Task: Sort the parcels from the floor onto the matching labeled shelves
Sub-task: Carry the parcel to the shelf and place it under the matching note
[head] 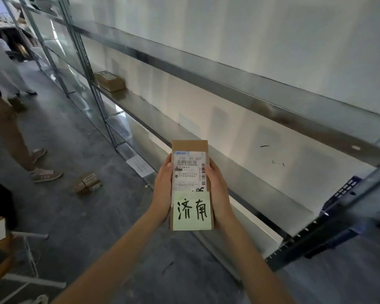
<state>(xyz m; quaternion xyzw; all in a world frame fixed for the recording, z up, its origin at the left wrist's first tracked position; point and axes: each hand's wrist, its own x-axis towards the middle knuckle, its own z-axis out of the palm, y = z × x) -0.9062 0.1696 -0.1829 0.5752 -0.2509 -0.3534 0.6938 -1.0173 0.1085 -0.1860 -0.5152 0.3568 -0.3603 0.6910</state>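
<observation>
I hold a long brown cardboard parcel in front of me, above the floor by the metal shelving. It carries a white shipping label and a pale green sticky note with handwritten characters. My left hand grips its left side and my right hand grips its right side. Another brown parcel lies on the middle metal shelf further back. Two small parcels lie on the floor to the left.
Metal shelving runs along the white wall on the right, with a top shelf edge. A blue crate sits behind the near upright. People's legs stand at left. A white stand and a box are at lower left.
</observation>
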